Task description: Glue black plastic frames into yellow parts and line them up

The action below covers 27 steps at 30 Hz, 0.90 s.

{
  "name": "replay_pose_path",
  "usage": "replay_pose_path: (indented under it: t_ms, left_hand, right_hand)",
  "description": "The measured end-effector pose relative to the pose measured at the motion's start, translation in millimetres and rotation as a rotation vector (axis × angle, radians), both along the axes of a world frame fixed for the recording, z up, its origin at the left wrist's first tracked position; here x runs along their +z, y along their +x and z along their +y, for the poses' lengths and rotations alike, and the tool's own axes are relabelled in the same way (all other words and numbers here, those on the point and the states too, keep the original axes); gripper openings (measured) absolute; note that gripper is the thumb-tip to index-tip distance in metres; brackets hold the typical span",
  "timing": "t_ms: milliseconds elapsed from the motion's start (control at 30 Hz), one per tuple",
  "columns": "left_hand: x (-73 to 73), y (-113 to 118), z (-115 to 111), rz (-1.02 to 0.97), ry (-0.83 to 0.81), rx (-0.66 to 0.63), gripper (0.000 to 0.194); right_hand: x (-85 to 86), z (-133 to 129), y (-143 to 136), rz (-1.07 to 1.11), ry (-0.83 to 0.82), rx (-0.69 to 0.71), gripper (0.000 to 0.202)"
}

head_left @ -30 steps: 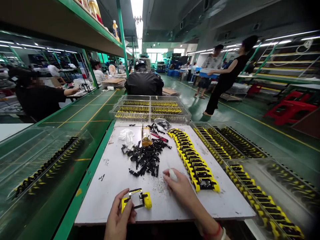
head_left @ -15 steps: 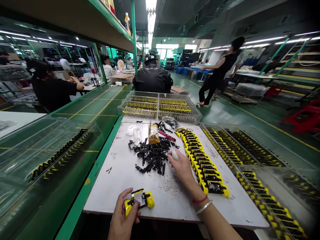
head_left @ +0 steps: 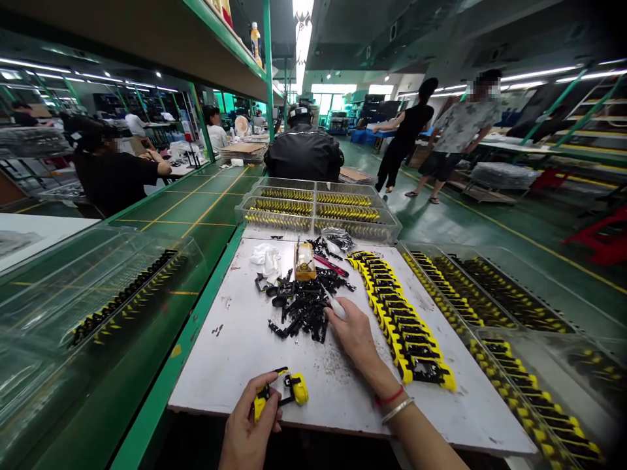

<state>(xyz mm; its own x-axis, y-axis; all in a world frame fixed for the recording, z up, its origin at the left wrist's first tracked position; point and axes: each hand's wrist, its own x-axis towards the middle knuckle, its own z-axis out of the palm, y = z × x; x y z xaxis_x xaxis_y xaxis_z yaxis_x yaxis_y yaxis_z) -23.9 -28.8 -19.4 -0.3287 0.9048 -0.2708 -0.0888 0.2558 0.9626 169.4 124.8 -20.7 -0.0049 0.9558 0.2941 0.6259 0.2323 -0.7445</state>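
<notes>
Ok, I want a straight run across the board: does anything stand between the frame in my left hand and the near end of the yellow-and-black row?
Yes: your right forearm, with its red band and silver bangle, crosses between the frame and the row.

Drink bottle (head_left: 255, 44) and round fan (head_left: 241, 125) left of green shelf post (head_left: 268, 85), person in black jacket (head_left: 304, 153) right of it, red plastic stool (head_left: 601, 236) far right of it.

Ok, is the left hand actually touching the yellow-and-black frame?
Touching. The head view shows it plainly: the left hand has its grip closed on the near-left end of the yellow-and-black frame, thumb pressed across it.
</notes>
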Motion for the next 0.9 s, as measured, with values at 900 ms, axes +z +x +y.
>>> replay_pose_path:
  t_ms: [900]
  left_hand:
    - [8.6, 40.2, 30.8, 0.307, 0.289, -0.313, 0.037]
  right_hand:
    - [35.5, -97.8, 5.2, -0.117, 0.043, 0.600, 0.034]
